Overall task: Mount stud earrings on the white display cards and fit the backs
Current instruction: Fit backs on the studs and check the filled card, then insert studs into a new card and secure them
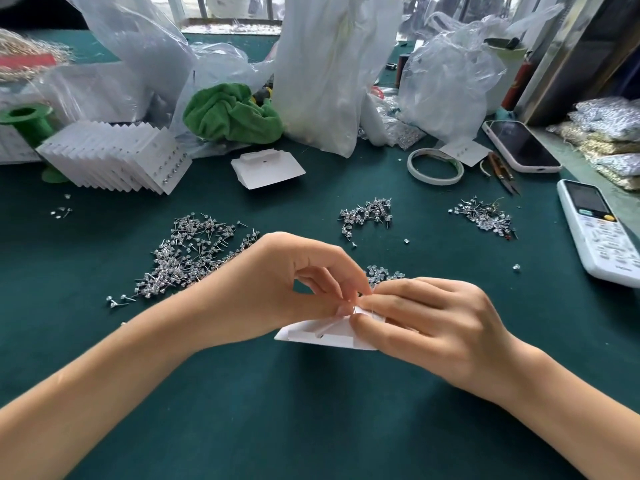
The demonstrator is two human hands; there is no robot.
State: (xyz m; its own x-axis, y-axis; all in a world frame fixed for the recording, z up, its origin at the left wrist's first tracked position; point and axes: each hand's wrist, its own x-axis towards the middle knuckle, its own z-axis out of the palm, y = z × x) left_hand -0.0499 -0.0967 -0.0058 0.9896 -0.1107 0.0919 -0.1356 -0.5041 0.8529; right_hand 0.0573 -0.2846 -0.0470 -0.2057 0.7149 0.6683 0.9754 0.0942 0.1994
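Both hands meet over a white card [329,336] held just above the green table [311,410] near the middle of the head view: the left hand [277,289] curls its thumb and fingertips into a pinch at the card's upper edge, and the right hand [426,320] grips the same edge from the other side, its fingers bent round the card. What sits between the fingertips is too small to make out. Just behind the hands lies a small heap of clear earring backs [382,273]. A big scatter of stud earrings [194,258] spreads to the left, with a smaller pile [369,214] behind the hands and another [485,216] further right. A fanned stack of filled cards [117,157] stands at the back left, near a single folded card [266,168]. Also on the table are a green cloth [228,114], several plastic bags [322,71], a roll of tape [434,166], a phone [521,145] and a white remote [599,233].
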